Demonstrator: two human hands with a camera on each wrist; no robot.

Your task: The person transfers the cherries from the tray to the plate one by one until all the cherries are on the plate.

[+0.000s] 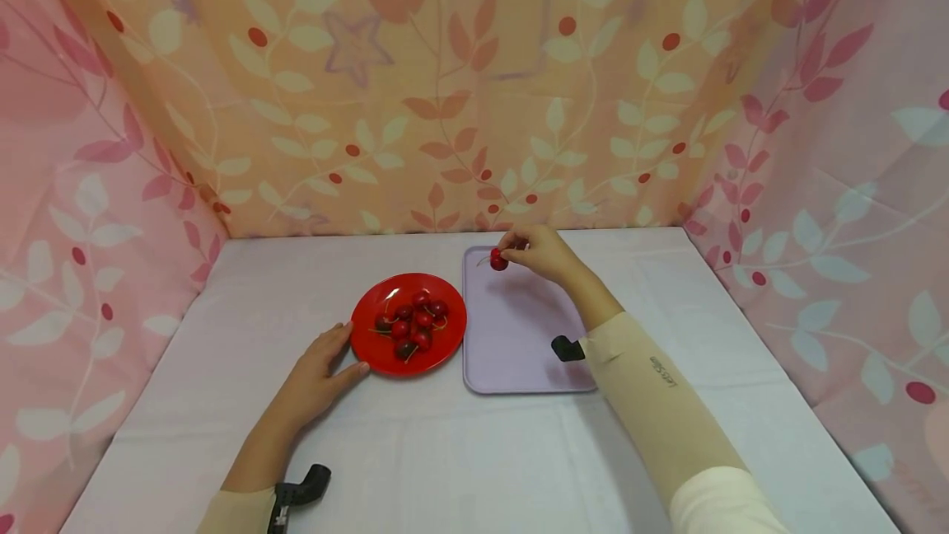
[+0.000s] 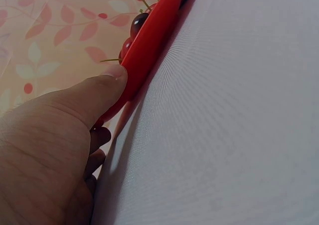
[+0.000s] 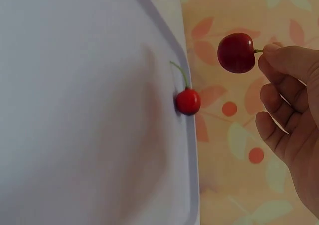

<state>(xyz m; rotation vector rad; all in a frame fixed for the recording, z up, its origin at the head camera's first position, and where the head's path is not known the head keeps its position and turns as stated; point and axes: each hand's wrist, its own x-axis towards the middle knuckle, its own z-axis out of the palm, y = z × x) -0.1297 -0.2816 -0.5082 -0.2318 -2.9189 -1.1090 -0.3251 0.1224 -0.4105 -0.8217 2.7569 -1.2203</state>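
Observation:
By its stem, my right hand (image 1: 544, 252) pinches a dark red cherry (image 3: 236, 53) between thumb and fingertips, over the far left part of a lilac tray (image 1: 511, 353). A second, brighter cherry (image 3: 188, 102) lies in that tray near its edge, its green stem curving away; in the head view the two overlap. Left of the tray sits a round red plate (image 1: 378, 357) holding several cherries (image 1: 421, 320) with stems. My left hand (image 1: 319, 373) touches the plate's left rim, thumb (image 2: 112, 80) against the rim and fingers spread from it.
A white cloth (image 1: 415, 460) covers the table, with the plate close beside the tray. Patterned fabric hangs behind (image 1: 445, 89) and along the left (image 1: 81, 229) and right (image 1: 830, 213) sides. Dark camera mounts stick out from both wrists.

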